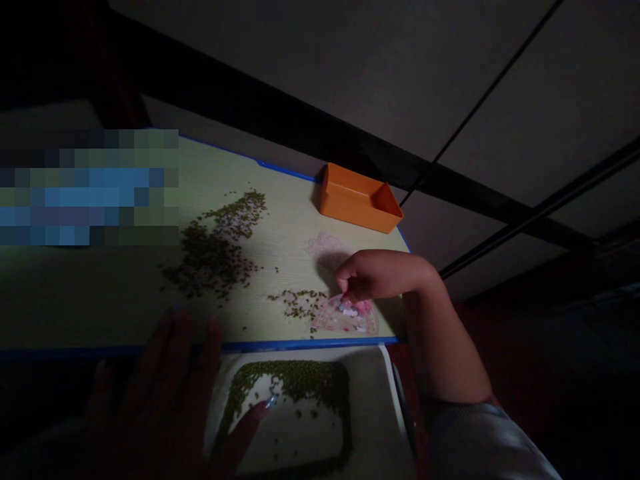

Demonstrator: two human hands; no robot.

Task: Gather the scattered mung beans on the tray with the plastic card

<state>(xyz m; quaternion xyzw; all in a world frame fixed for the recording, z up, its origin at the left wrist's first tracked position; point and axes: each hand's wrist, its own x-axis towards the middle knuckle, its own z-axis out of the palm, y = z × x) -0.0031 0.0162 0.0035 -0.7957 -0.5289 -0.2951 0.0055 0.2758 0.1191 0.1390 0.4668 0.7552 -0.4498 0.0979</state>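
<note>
My right hand (373, 275) is closed, its fingertips pinched on a clear pink protractor (345, 320) that lies at the table's front edge. Beside the protractor's left side is a small scatter of green beans (303, 303). A larger, loose heap of green beans (213, 257) spreads farther left. My left hand (160, 393) is in shadow with fingers spread, its fingertips at the table edge. Its thumb reaches over a white tray (377, 400) below the edge. Inside the tray, more green beans line the far side and the rim of the base.
An orange open box (360, 200) stands at the table's back right corner. Small pale grains (325, 247) lie between it and my right hand. The pale table (285, 247) has a blue edge. A blurred-out patch covers the far left.
</note>
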